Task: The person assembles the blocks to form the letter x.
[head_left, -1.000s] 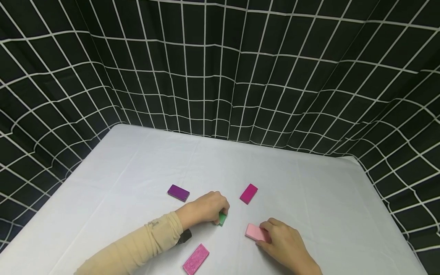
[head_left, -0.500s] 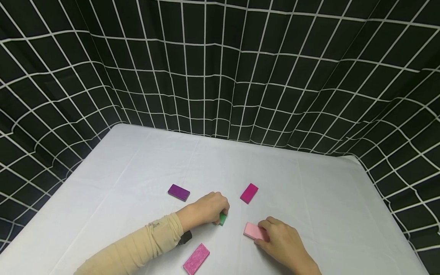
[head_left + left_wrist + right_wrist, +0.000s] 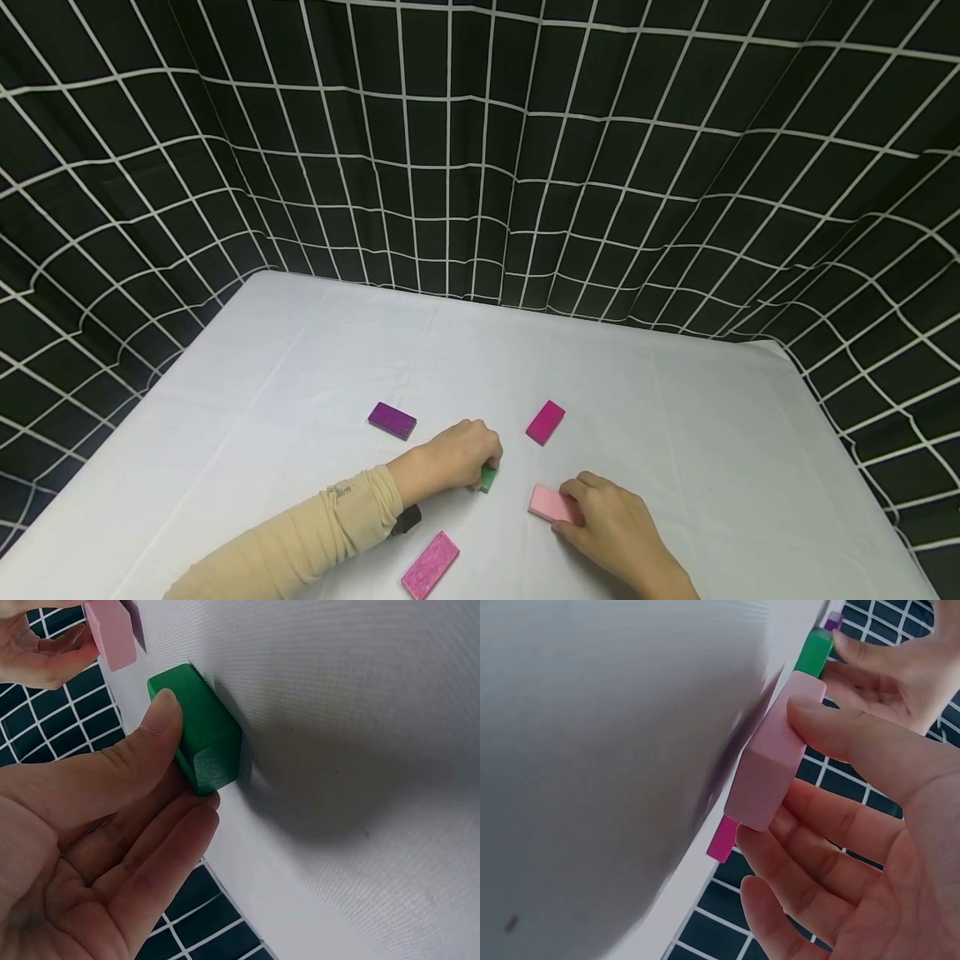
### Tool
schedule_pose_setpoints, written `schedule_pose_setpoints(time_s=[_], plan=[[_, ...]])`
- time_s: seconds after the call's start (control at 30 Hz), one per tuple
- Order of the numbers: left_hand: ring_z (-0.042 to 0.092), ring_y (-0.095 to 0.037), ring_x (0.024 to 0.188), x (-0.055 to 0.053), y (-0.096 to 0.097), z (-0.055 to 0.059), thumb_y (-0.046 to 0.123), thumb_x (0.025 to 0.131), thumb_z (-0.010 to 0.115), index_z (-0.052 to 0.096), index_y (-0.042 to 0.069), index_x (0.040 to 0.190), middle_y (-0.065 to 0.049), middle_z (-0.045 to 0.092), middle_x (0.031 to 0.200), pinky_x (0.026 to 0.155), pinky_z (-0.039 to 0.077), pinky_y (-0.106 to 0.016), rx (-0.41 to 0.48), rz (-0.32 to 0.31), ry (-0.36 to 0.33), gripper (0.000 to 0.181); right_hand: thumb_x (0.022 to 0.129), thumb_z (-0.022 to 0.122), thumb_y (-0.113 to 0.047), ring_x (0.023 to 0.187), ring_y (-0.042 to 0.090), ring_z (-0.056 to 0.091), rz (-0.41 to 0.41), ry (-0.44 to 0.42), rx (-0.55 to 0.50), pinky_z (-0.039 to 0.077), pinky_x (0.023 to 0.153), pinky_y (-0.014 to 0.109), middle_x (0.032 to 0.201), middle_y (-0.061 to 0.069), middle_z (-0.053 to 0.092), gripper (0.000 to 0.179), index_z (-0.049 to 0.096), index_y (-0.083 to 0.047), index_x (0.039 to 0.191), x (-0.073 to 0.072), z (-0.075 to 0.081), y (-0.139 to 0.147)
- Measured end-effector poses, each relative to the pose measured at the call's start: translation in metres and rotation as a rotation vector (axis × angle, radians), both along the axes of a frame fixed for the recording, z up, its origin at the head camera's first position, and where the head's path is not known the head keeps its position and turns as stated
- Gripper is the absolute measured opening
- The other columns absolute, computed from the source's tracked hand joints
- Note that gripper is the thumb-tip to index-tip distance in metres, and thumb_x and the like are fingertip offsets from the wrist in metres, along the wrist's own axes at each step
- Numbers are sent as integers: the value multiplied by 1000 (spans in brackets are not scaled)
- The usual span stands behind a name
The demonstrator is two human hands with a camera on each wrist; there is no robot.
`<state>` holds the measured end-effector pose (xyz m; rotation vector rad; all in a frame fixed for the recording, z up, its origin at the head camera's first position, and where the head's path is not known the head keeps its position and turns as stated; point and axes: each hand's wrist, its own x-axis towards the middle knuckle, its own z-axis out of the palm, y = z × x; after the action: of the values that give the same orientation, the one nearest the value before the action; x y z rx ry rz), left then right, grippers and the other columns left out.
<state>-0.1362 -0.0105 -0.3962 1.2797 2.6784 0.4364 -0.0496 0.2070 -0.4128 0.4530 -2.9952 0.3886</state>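
My left hand (image 3: 459,454) pinches a green block (image 3: 199,720) between thumb and fingers, near the middle of the table. In the head view the hand covers most of that block; only its right end shows. To the right, my right hand (image 3: 611,517) grips a light pink block (image 3: 552,503) by its right end, thumb on the near side and fingers on the far side. The right wrist view shows this pink block (image 3: 772,754) close over the white cloth, its shadow beside it. A short gap separates the two held blocks.
On the white table (image 3: 712,433) lie a purple block (image 3: 392,421) at the back left, a magenta block (image 3: 545,422) behind the hands and a mottled pink block (image 3: 431,566) near the front. A black object (image 3: 407,520) shows beneath the left wrist. Black grid-patterned curtain (image 3: 480,167) surrounds the table.
My right hand has shifted slightly left with the light pink block, bringing it nearer the green one. The left hand stays in place on the green block.
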Motion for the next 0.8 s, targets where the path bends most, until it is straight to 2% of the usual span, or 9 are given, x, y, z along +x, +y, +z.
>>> schedule_pose_setpoints(time_s=[0.6, 0.8], plan=[[57, -4, 63, -1, 1, -3, 0, 63, 87, 76, 6, 82, -1, 71, 76, 58, 47, -12, -5, 3, -1, 22, 63, 88, -18, 59, 2, 39, 23, 1, -8, 36, 49, 21, 71, -11, 48, 30, 71, -9, 86, -2, 0, -5], [56, -5, 63, -4, 0, -4, -1, 62, 87, 75, 6, 80, -1, 71, 76, 57, 47, -13, 13, -3, -23, 23, 64, 88, -18, 59, 1, 37, 34, 2, -14, 35, 49, 21, 70, -12, 46, 30, 70, -9, 87, -2, 0, -7]])
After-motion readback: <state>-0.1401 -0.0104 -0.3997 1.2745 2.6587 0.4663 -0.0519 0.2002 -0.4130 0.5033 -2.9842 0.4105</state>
